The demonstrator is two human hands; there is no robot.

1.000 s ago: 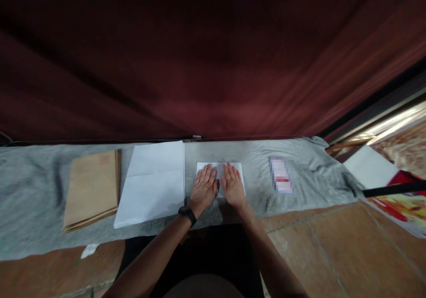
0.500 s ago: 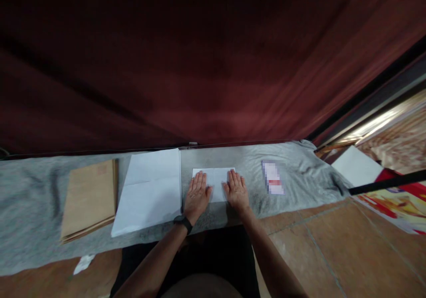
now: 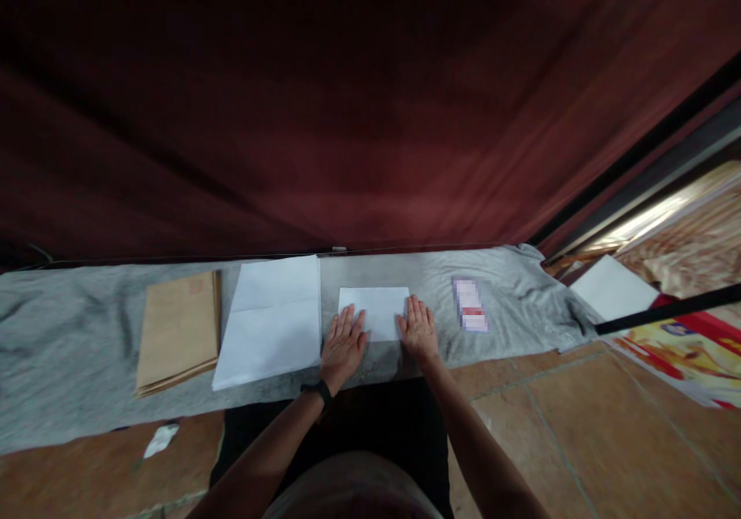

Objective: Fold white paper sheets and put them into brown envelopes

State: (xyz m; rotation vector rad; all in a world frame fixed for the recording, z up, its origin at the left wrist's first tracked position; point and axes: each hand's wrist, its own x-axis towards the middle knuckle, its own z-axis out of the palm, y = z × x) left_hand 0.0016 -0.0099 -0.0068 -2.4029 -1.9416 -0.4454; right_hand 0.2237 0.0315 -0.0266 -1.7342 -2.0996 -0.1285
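A small folded white sheet of paper [image 3: 377, 314] lies flat on the grey cloth in front of me. My left hand [image 3: 344, 343] rests on its left side, fingers stretched out and a little apart; a black band circles that wrist. On the right edge of the sheet lies my right hand [image 3: 419, 326], also flat with its fingers extended. Neither hand grips anything. Left of the left hand is a stack of larger white paper [image 3: 272, 318], its top sheet marked by a crease across the middle.
Brown envelopes [image 3: 179, 330] are stacked at the far left of the grey cloth [image 3: 69, 349]. A pale blurred packet [image 3: 470, 304] lies right of my hands. A dark red curtain [image 3: 370, 156] hangs behind. A scrap of white paper [image 3: 160, 440] and a colourful box [image 3: 683, 349] are on the tiled floor.
Both hands have slid slightly outward and toward me, leaving more of the folded sheet uncovered. The whole view has shifted a little.
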